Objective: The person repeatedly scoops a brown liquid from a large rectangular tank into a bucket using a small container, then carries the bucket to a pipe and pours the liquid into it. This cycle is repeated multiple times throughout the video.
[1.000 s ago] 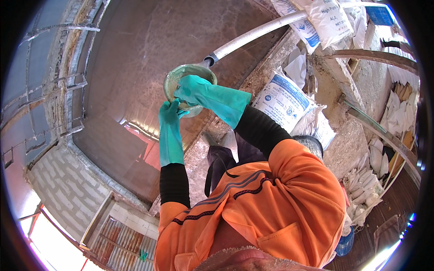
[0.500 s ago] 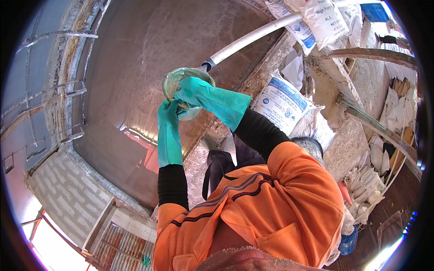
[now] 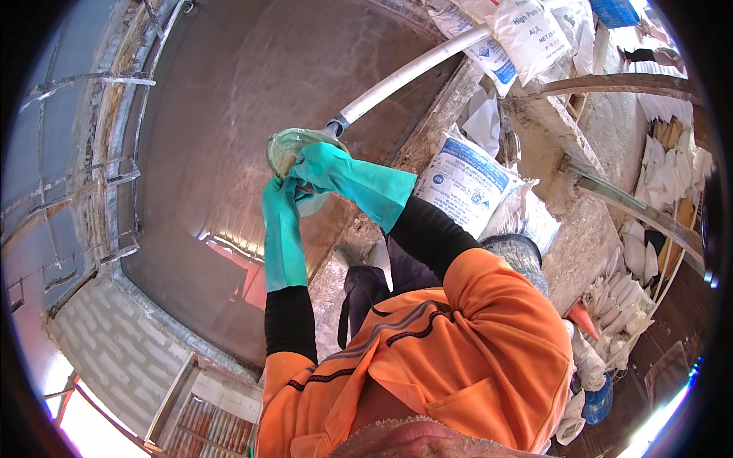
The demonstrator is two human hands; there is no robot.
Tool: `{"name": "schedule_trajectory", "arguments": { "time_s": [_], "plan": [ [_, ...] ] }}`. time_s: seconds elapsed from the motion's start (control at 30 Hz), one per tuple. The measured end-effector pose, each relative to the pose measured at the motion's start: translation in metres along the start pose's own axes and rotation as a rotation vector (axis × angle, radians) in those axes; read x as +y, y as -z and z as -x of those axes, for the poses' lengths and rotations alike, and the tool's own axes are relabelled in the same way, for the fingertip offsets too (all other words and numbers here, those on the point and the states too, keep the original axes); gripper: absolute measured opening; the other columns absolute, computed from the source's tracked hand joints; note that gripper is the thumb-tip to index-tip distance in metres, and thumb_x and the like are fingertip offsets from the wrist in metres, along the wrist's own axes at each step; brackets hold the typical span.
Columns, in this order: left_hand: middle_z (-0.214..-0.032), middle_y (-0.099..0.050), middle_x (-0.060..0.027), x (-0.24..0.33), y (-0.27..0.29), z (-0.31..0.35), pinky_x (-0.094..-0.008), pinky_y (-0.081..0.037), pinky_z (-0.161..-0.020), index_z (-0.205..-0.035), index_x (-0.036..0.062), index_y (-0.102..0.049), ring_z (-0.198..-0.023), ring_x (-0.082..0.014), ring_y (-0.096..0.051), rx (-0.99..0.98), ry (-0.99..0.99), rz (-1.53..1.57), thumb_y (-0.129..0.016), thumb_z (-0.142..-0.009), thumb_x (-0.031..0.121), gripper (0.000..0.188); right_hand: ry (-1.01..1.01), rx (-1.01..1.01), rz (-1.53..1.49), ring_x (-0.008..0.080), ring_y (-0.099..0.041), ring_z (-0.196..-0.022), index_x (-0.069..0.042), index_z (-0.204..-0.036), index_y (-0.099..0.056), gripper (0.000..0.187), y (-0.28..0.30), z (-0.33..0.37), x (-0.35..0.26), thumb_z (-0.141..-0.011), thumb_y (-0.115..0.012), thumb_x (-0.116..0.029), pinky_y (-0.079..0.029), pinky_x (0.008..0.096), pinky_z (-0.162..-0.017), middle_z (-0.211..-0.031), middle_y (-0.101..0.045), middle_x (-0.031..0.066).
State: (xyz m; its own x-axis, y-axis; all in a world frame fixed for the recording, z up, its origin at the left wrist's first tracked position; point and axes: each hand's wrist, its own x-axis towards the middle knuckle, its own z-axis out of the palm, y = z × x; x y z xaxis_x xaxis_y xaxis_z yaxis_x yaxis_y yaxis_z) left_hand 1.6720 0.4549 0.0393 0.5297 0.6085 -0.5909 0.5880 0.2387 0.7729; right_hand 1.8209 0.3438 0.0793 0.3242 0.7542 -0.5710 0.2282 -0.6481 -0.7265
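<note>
A pale green bowl-shaped scoop (image 3: 284,145) is fixed to a long white pole (image 3: 416,75) by a grey joint. Both my hands wear green rubber gloves. My right hand (image 3: 319,166) reaches across the scoop from the right, its fingers curled closed over the near rim. From below, my left hand (image 3: 281,200) grips that same near edge, its fingertips pressed close beside the right hand's. My gloves partly hide the scoop's inside and the fingertips. Beneath lies a basin of brown-grey liquid (image 3: 206,145) with reflections on its surface.
A white and blue printed sack (image 3: 466,179) lies on the ledge to the right, with more sacks (image 3: 531,34) at the far right. A dark-rimmed bucket (image 3: 519,256) stands near my right elbow. Metal bars (image 3: 114,179) and a block wall (image 3: 122,324) edge the left side.
The scoop, pole and both gloves sit slightly farther left and lower in the picture, as the whole view has shifted. My hands keep nearly the same hold on the rim.
</note>
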Motion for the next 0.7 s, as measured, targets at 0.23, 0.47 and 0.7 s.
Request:
{"name": "schedule_trajectory", "arguments": {
  "time_s": [0.23,0.47,0.7],
  "plan": [
    [-0.088,-0.068,-0.0096,0.015,-0.015,0.005,-0.0329,-0.051,-0.068,-0.095,-0.0057,-0.062,-0.077,-0.0139,-0.061,0.042,-0.092,-0.215,-0.061,-0.096,0.018,0.024,-0.071,0.036,-0.133,0.0299,-0.067,-0.097,-0.011,-0.108,-0.073,0.029,0.008,0.012,0.003,-0.092,-0.058,-0.029,-0.052,0.0383,-0.088,-0.105,-0.072,0.0109],
    [-0.09,-0.066,-0.0086,0.053,-0.042,0.031,-0.0322,-0.053,-0.07,-0.1,-0.0042,-0.062,-0.08,-0.0167,-0.064,0.004,-0.134,-0.201,-0.05,-0.099,0.009,0.018,-0.125,0.129,-0.456,0.0222,-0.067,-0.073,-0.006,-0.101,-0.073,0.027,0.001,0.016,0.025,-0.087,-0.067,-0.03,-0.054,0.0347,-0.065,-0.084,-0.07,0.0096],
    [-0.09,-0.067,-0.0122,0.019,-0.046,0.009,-0.0351,-0.056,-0.066,-0.094,-0.0055,-0.061,-0.076,-0.0188,-0.065,-0.012,-0.179,-0.11,-0.053,-0.096,0.008,0.015,-0.063,0.205,-0.655,0.0175,-0.071,-0.072,-0.001,-0.1,-0.073,0.021,-0.013,0.014,0.042,-0.088,-0.071,-0.018,-0.06,0.0324,-0.067,-0.084,-0.073,0.0101]
  ]
}}
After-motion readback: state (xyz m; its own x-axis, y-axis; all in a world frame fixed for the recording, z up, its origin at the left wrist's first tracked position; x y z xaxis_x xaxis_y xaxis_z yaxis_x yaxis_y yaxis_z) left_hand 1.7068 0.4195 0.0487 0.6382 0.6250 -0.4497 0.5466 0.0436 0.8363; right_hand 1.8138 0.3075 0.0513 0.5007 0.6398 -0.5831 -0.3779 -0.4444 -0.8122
